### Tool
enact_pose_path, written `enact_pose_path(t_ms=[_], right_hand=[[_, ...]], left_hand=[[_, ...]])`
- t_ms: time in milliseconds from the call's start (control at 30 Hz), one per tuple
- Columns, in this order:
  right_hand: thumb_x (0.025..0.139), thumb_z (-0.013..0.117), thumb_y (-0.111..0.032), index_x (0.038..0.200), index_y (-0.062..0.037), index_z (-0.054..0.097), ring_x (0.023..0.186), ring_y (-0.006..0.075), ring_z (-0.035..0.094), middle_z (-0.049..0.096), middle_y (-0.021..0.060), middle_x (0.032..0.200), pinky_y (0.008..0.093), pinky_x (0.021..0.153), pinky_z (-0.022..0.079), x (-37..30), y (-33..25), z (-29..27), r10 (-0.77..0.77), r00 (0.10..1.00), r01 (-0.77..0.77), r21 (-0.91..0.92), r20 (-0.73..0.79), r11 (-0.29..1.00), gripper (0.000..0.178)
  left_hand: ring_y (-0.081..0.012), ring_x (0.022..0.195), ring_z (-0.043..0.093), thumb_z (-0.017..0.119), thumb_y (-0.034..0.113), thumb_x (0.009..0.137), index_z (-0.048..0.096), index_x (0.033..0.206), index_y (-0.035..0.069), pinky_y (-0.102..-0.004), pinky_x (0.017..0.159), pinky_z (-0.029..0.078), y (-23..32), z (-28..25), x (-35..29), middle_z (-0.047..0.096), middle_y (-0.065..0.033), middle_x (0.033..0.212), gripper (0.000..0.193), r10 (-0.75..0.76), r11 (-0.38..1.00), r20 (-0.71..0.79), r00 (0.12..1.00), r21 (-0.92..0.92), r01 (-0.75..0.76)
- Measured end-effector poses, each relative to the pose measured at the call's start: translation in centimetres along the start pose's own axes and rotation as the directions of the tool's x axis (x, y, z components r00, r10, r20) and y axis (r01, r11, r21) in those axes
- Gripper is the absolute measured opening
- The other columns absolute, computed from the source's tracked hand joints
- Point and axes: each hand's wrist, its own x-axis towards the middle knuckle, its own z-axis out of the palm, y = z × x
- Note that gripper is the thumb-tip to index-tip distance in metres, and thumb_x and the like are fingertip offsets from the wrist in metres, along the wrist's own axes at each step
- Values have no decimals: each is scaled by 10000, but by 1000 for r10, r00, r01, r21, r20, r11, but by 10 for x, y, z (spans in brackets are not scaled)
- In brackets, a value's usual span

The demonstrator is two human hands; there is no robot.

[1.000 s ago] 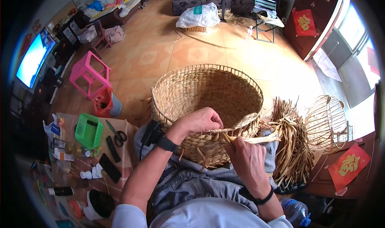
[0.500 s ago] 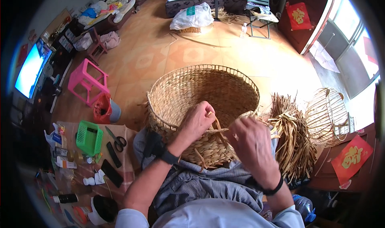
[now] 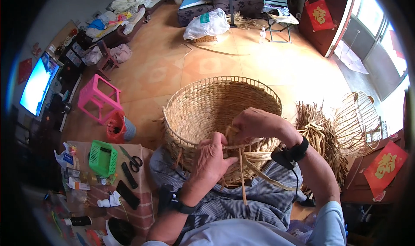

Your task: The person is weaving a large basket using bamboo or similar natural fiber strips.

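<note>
A large round woven straw basket (image 3: 186,109) rests tilted on my lap, its mouth facing away from me. My left hand (image 3: 210,161) is closed over its near rim, fingertips inside and thumb stretched along the outside. Reaching over that rim from the right, my right hand (image 3: 261,124) pinches a pale, flat straw strip (image 3: 232,132) just inside the basket; its fingertips are partly hidden. Loose strip ends (image 3: 243,181) hang down the outer wall, and another long strip (image 3: 270,179) trails right across my lap.
To the right lie a bundle of dried straw (image 3: 317,138) and an open basket frame (image 3: 358,122). On the left, a cloth-covered table (image 3: 145,176) holds a green plastic basket (image 3: 102,158), scissors (image 3: 135,160) and bottles. Beyond it stand a lined bin (image 3: 129,131) and pink stool (image 3: 99,101).
My right hand has moved from outside the near rim up and left, over the rim. My left hand has dropped lower onto the rim. A long strip now trails right across my lap.
</note>
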Motion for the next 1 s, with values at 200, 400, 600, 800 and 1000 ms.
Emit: enact_pose_path(t_ms=[200, 400, 600, 800, 1000], right_hand=[[845, 807, -188, 972, -55, 693, 736, 261, 689, 720, 77, 820, 376, 657, 561, 12, 72, -11, 148, 988, -139, -158, 48, 978, 216], [868, 863, -125, 1114, -21, 747, 856, 130, 724, 793, 68, 949, 314, 759, 600, -15, 72, -4, -14, 982, -117, 656, 191, 746, 291], [839, 757, -19, 994, -24, 761, 771, 155, 700, 752, 94, 813, 317, 737, 554, 7, 141, 16, 143, 989, -124, 624, 20, 771, 156], [865, 561, -88, 849, 0, 559, 586, 313, 507, 549, 141, 666, 444, 583, 401, 16, 216, 14, 2, 687, -134, -124, -727, 983, 89], [1003, 644, -146, 773, -105, 565, 453, 116, 546, 545, -2, 592, 273, 384, 383, -55, 374, -2, 566, 550, 1, 678, -614, 735, 247]], left_hand=[[-375, 866, 701, 836, 112, 779, 624, 998, 75, -445, 740, 544, -26, 31, 4, 702, -142, 842, 308, 65, 980, -146, 987, -175, -90], [-326, 821, 677, 765, 105, 797, 658, 952, 72, -426, 889, 441, -9, 29, 4, 709, -122, 792, 191, 199, 962, -134, 971, -164, -220], [-345, 780, 637, 774, 68, 769, 615, 917, 72, -434, 879, 427, -12, 32, 4, 663, -117, 742, 217, 183, 967, -161, 970, -147, -207], [-337, 797, 642, 762, 49, 763, 614, 917, 59, -436, 897, 432, -13, 31, 5, 635, -123, 719, 214, 172, 973, -179, 969, -125, -196], [-333, 772, 625, 770, 21, 755, 600, 900, 65, -432, 881, 433, -10, 37, 6, 604, -104, 696, 227, 229, 947, -277, 933, -160, -279]])
